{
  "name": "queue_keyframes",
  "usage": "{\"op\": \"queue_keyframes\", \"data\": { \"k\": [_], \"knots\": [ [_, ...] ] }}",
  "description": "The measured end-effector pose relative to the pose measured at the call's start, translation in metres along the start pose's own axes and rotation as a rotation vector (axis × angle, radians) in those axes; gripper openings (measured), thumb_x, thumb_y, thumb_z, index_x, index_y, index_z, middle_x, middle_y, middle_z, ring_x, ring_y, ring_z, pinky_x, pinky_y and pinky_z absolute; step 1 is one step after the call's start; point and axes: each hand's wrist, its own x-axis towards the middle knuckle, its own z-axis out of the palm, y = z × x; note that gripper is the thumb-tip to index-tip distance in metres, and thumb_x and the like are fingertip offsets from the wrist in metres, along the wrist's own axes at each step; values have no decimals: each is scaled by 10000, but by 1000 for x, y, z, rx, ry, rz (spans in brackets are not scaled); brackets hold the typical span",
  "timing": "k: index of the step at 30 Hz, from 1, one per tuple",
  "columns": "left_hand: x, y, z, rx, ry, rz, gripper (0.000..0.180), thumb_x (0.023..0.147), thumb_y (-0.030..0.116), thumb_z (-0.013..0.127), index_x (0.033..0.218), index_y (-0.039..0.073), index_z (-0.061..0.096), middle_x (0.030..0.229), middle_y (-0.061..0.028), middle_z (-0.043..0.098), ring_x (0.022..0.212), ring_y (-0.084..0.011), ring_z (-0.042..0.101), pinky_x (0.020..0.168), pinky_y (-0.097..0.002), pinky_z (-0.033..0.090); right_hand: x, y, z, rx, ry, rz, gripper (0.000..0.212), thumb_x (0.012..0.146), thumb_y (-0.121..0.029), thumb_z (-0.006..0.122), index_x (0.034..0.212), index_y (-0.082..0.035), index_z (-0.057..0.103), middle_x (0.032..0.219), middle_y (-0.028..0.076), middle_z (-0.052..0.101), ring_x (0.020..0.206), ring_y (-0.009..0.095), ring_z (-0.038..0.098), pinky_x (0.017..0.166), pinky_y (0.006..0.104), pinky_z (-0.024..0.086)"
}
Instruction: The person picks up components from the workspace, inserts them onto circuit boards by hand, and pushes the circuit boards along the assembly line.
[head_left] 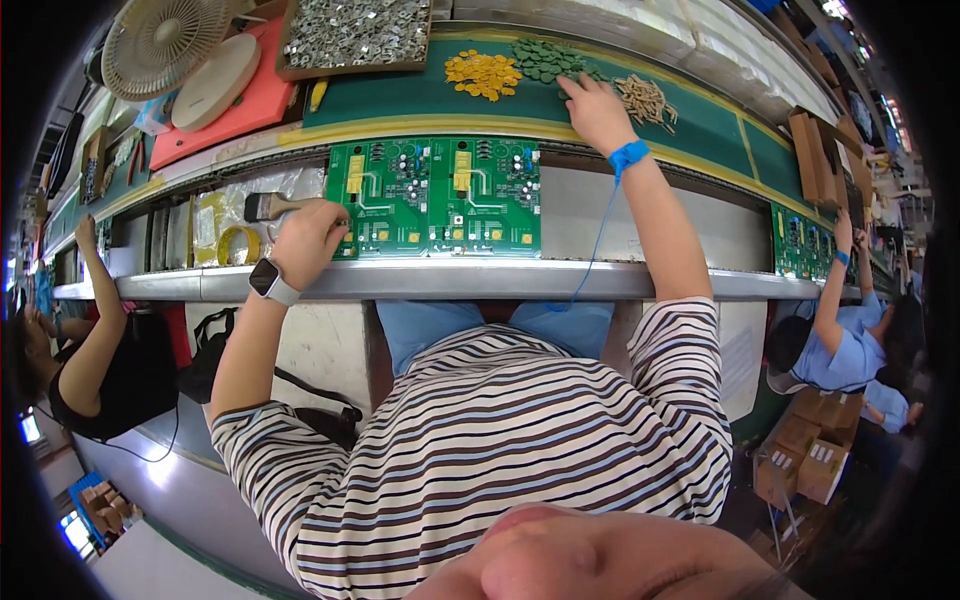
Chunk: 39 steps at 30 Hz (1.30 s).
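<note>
Near the desk's [400,110] far edge, green discs [545,60] are partly hidden by the right hand [598,108], its fingers slightly spread. At the left circuit board's [382,205] near-left corner, the left hand's [306,240] fingertips are bunched; whether anything is pinched cannot be told.

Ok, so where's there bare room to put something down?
On the green belt: below the tray, left of yellow bits, and right of brown bits. The grey strip between the middle boards and right boards is bare too, but the right arm and blue cord cross it. It's crowded at the right hand and green bits, and by the left hand.
</note>
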Motion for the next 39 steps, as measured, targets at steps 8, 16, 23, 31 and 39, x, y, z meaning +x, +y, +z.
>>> {"op": "queue_keyframes", "data": {
  "k": [8,16,23,31,39],
  "knots": [
    [35,23,7,124,-140,38,85,752,68,568,826,26,559,807,-160,570,794,-345,547,688,-415,440,3,39,-2,107,-29,-4,144,732,-118,512,738,-55,642,800,172,591,804,312,590,681,404,503],
    [63,84,15,201,-190,130,128,757,35,573,879,3,596,809,-154,573,760,-332,562,655,-397,452,-6,85,-26,213,-280,23,186,722,-124,523,782,-31,673,898,198,620,826,341,617,666,423,516],
    [100,136,11,163,-145,-23,255,820,86,561,1059,2,582,802,-122,562,672,-251,531,600,-350,430,-5,98,-6,118,-228,-150,157,707,-104,536,734,-38,676,786,151,640,761,316,616,592,418,516],
    [134,165,33,112,-76,296,257,815,79,572,1059,0,564,872,-135,564,722,-256,559,637,-348,445,-1,89,-10,211,-270,-55,178,727,-105,529,802,-24,668,893,178,623,835,319,612,668,395,519],
    [166,163,39,-110,16,268,347,802,33,568,1147,27,527,942,-121,575,735,-212,571,659,-284,465,1,62,-25,425,125,97,223,750,-115,518,928,-5,595,890,179,612,801,330,606,675,361,502]
  ]
}}
